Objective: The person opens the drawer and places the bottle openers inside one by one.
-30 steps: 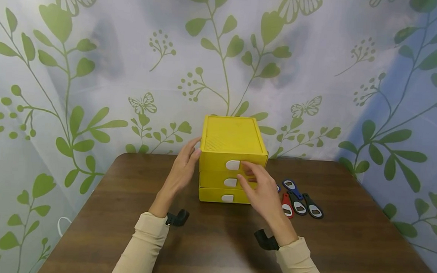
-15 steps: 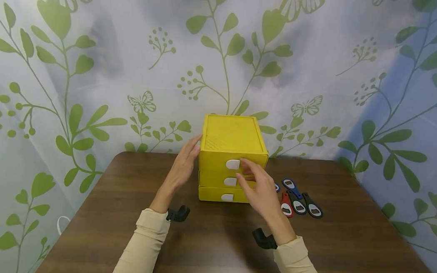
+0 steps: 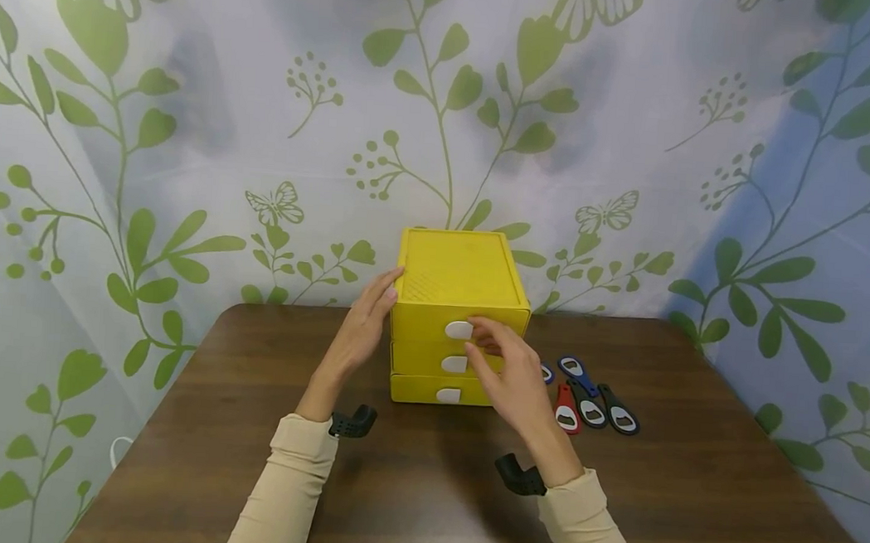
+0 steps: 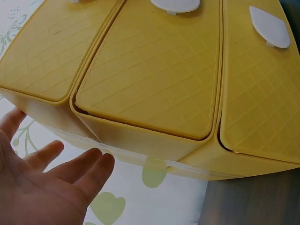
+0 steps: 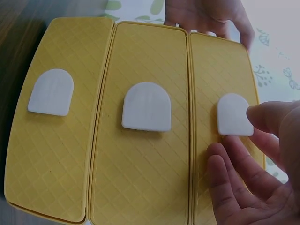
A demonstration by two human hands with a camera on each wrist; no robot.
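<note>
Yellow three-drawer cabinet (image 3: 458,265) standing on worktop (image 3: 421,495). Left hand (image 3: 357,331), fingers spread, flanking cabinet's left side. Right hand (image 3: 513,369), fingertips apart, touching top white handle (image 5: 233,115). Bottle openers (image 3: 592,411) lying right of cabinet.

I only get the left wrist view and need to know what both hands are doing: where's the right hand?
Observer: The right hand is at the top drawer, its fingertips at the edge of the white handle.
Operator: Thanks. Anything lying beside the yellow cabinet, on the person's right?
Observer: Yes, several bottle openers, black, red and blue, lie on the table there.
</note>
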